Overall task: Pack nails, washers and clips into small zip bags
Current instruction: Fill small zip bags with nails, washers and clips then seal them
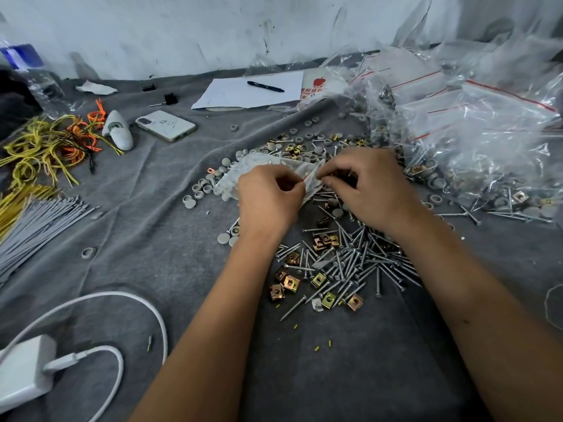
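We're pinching the zip bag [292, 175] mouth with left hand [268, 199] and right hand [371, 187], both grips clamped on it. If we're slipping, the seal's probably staying half-open and spilling grey caps [207, 190]

Both forearms stretched forward, left hand [269, 198] and right hand [370, 185] close together, knuckles up, fingertips curled into pinching grips.
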The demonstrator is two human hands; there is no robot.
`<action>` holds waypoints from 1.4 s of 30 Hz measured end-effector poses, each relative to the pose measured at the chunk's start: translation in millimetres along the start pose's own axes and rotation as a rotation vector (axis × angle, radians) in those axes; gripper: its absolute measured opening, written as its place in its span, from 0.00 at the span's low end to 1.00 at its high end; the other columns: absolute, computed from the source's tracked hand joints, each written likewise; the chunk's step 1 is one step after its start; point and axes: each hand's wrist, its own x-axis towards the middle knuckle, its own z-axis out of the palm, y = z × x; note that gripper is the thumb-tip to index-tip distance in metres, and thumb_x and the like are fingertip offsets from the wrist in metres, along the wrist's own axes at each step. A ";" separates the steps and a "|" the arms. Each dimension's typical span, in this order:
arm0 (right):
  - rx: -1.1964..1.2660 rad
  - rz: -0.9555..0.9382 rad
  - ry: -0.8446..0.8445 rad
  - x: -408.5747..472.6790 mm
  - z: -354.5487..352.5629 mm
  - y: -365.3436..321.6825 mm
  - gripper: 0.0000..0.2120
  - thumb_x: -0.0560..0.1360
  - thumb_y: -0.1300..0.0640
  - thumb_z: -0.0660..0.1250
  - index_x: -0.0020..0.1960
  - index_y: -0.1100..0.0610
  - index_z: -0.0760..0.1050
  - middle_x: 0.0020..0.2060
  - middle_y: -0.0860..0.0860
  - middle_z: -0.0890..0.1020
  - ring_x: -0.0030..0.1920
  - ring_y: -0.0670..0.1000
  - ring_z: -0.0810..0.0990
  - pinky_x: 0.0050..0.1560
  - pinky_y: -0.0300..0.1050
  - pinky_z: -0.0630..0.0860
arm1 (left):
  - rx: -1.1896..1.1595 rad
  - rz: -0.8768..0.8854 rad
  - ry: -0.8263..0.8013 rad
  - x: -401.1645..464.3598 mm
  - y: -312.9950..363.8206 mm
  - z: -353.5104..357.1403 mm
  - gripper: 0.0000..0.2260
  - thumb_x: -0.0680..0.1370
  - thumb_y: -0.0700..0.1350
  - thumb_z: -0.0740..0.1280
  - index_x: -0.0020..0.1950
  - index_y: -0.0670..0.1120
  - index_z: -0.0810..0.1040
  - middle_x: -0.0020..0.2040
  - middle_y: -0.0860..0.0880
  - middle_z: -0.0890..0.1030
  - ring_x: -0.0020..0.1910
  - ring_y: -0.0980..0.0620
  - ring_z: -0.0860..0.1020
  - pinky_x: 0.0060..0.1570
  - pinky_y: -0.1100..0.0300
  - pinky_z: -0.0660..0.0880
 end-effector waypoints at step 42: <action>0.110 0.025 -0.388 -2.0 3.8 -14.3 0.07 0.82 0.53 0.66 0.46 0.47 0.74 0.41 0.42 0.79 0.42 0.41 0.76 0.43 0.38 0.69 | -0.110 -0.056 0.017 8.5 -8.2 -3.9 0.04 0.74 0.39 0.77 0.41 0.46 0.87 0.29 0.54 0.80 0.26 0.63 0.73 0.30 0.71 0.68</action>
